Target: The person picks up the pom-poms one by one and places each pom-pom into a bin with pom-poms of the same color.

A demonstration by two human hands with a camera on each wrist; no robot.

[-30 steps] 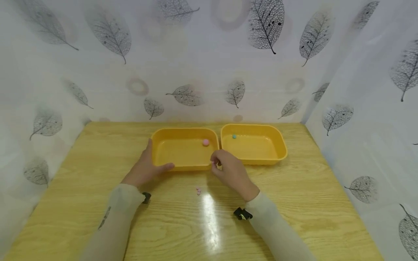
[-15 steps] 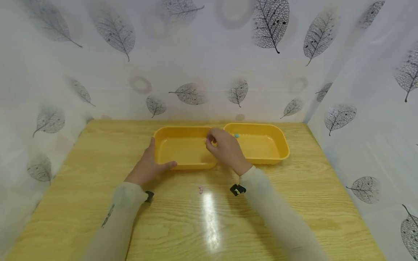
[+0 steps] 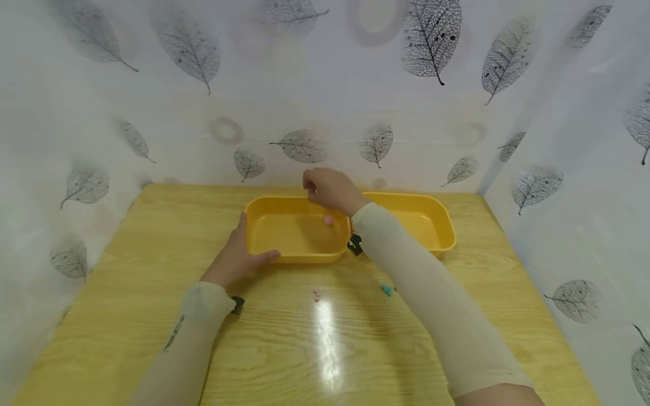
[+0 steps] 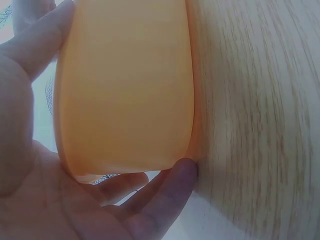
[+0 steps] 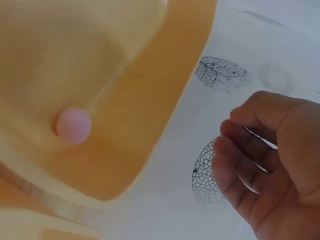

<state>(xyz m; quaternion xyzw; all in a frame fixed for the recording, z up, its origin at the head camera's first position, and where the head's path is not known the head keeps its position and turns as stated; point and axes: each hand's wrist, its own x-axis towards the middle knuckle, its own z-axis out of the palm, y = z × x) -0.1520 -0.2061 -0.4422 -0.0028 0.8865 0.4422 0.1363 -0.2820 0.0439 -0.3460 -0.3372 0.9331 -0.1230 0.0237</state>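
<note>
My left hand (image 3: 236, 260) holds the near-left corner of a yellow plastic tray (image 3: 291, 258). Its thumb lies along the front, and its fingers wrap the end wall of that yellow tray (image 4: 125, 90). A pink ball (image 3: 328, 220) sits inside near the right end. Beyond the far rim hovers my right hand (image 3: 332, 188). In the right wrist view, this right hand (image 5: 270, 160) has loosely curled fingers with nothing visible between them, apart from the tray wall, while the pink ball (image 5: 74, 125) lies in the corner.
A second yellow tray (image 3: 421, 223) stands at the right, partly covered by the right sleeve (image 3: 406, 254). Tiny pink bits (image 3: 317, 295) and teal bits (image 3: 387, 290) lie on the wooden table (image 3: 264, 349). A leaf-patterned curtain (image 3: 299, 84) hangs close behind the trays.
My right hand has moved from the left tray's front right corner, across it, to beyond the far rim. The teal bits now show beside the sleeve. The left hand keeps its hold.
</note>
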